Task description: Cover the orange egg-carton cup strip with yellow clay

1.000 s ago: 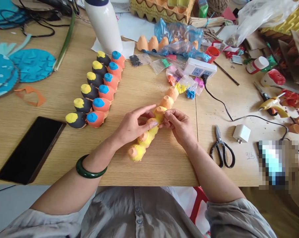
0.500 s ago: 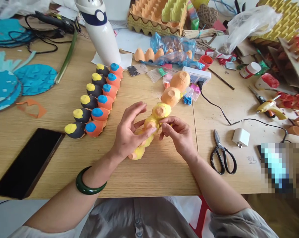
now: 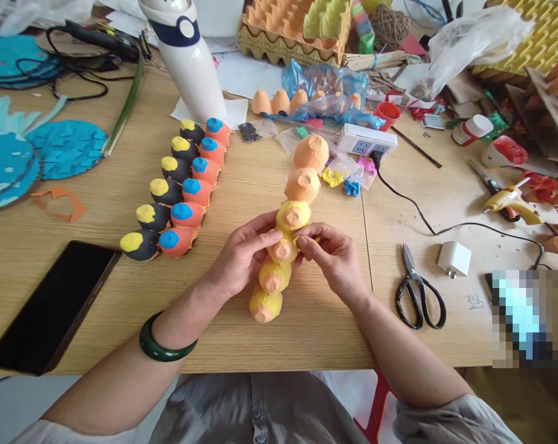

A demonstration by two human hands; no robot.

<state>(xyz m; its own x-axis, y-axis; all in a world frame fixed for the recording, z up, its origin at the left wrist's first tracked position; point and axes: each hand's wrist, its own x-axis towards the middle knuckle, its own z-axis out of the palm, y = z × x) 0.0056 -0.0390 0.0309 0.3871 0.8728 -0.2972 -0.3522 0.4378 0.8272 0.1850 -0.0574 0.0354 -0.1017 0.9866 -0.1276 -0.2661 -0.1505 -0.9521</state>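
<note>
A strip of egg-carton cups [image 3: 273, 279] stands out from between my hands, its lower cups coated in yellow modelling clay with bare orange tips. The two cups at its far end are plain orange. My left hand [image 3: 242, 256] grips the strip from the left, thumb on top near the middle. My right hand [image 3: 332, 253] is pinched against the strip's right side, and a bit of yellow clay shows at its fingers. To the left lie two finished-looking rows, black cups with yellow tops [image 3: 165, 191] and orange cups with blue tops [image 3: 196, 188].
Black-handled scissors [image 3: 417, 287] and a white charger [image 3: 454, 258] lie to the right. A power strip [image 3: 366, 140] with a cord sits behind, beside small clay bags [image 3: 341, 169]. A phone [image 3: 52, 305] is at left. A white bottle [image 3: 186, 68] and egg trays [image 3: 292, 37] stand at the back.
The strip has swung more upright, its far end moving left and its near end lower. My left hand has closed in, thumb shifting up the strip. My right hand stays pinched at its side.
</note>
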